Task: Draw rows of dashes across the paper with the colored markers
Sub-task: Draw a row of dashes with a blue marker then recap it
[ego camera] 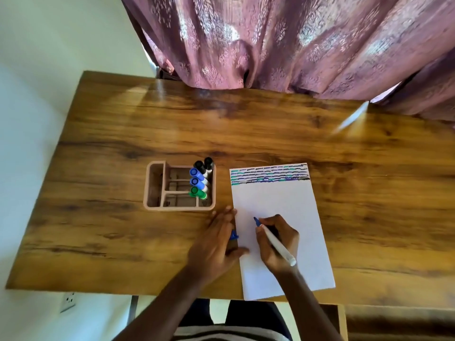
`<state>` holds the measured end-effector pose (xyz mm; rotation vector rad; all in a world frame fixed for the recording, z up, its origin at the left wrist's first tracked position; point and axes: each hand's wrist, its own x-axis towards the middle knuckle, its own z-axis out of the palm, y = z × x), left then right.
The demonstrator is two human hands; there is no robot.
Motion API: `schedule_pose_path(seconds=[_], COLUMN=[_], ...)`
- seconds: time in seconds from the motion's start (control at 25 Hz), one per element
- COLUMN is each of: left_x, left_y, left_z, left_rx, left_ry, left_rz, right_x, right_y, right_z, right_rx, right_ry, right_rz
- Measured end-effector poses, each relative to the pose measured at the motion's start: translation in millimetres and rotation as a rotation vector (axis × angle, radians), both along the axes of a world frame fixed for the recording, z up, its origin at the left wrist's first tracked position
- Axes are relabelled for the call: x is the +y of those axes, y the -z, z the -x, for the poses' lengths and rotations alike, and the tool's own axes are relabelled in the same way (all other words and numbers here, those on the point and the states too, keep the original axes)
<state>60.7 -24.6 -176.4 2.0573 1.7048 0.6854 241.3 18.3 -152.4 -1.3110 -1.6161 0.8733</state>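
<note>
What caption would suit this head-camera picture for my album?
Right hand poises a blue marker over dash-topped paper; left hand steadies its edge.

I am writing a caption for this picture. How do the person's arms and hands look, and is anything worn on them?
Both forearms are bare: no sleeves, watch or bracelet show. The left hand and right hand wear no gloves, and I see no rings. At the bottom edge a striped garment shows, dark and light bands.
</note>
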Motion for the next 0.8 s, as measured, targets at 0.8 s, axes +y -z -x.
schedule_pose_path(seconds=[0.8], left_x=[23], left_y=[6], left_z=[-3], left_rx=[0.088], left_ry=[0.052], left_rz=[0.059], right_x=[73], right_y=[17], right_z=[53], right_rx=[-0.201], right_ry=[0.007], right_rz=[-0.038])
